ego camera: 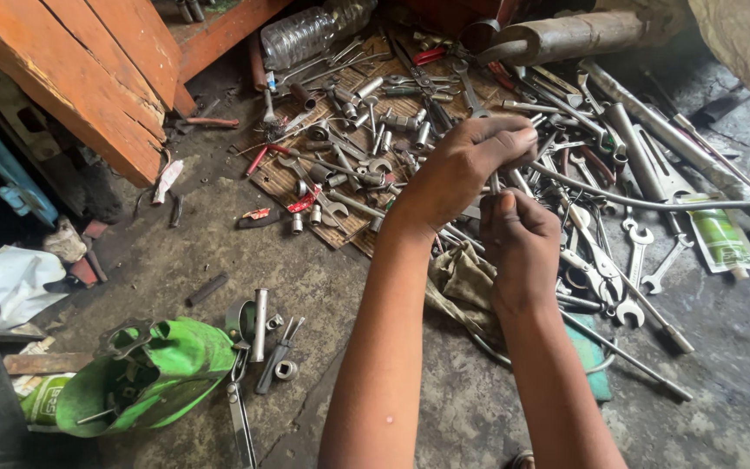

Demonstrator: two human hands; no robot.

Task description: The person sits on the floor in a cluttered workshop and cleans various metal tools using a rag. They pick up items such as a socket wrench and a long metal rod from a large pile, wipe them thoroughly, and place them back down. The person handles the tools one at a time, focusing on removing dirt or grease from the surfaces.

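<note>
Above the pile of spanners, the left hand and right hand are both pinching a thin metal cable running toward 3 o'clock.

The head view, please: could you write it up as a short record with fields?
Setting: dirty concrete floor strewn with tools
Left hand: pinches a thin metal rod from above
Right hand: grips the same rod from below
Behind the hands: spanners and sockets heaped on a woven mat
Near left: green container lying on its side
Top: clear plastic bottle
</note>
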